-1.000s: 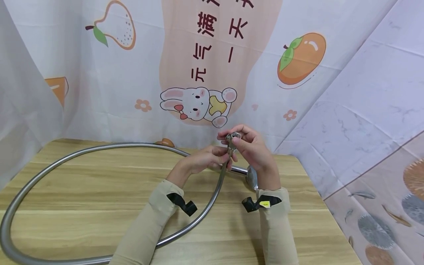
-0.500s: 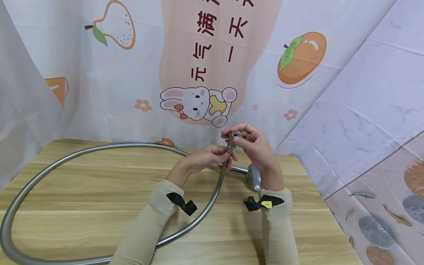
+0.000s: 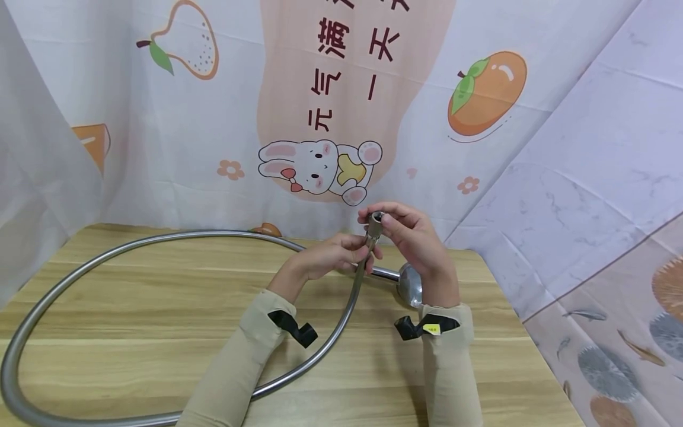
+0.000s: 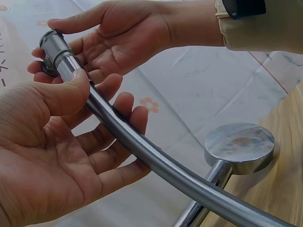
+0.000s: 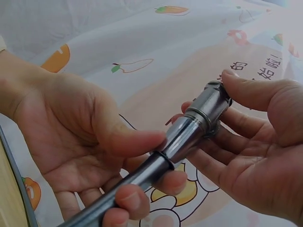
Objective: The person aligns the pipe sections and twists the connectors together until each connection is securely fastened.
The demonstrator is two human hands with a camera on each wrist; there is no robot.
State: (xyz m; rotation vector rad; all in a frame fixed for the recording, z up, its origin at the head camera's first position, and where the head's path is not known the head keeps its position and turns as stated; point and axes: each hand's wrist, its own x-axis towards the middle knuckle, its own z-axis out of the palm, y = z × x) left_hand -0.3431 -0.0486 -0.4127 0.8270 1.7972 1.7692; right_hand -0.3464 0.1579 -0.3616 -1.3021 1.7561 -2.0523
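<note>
A grey metal shower hose (image 3: 348,313) curves up from the table to a chrome end piece, which carries a short silver tubular fitting (image 5: 208,105) with an open mouth. My left hand (image 3: 332,258) pinches the hose just below that end, thumb on top and fingers underneath, as the left wrist view shows. At the fitting, my right hand (image 3: 423,244) has its thumb on the rim and its fingers curled behind. A small rounded part juts from the fitting's side, partly hidden by the fingers. Behind the hands, a chrome shower head (image 4: 239,147) lies on the table.
The hose makes a wide loop over the left side of the wooden table (image 3: 160,308). A printed curtain (image 3: 203,142) hangs close along the table's back edge, and a marble-patterned sheet (image 3: 565,154) hangs on the right.
The right hand has shifted slightly right and turned the fitting, so its open mouth now points more upward. The left hand and the hose loop have stayed in place.
</note>
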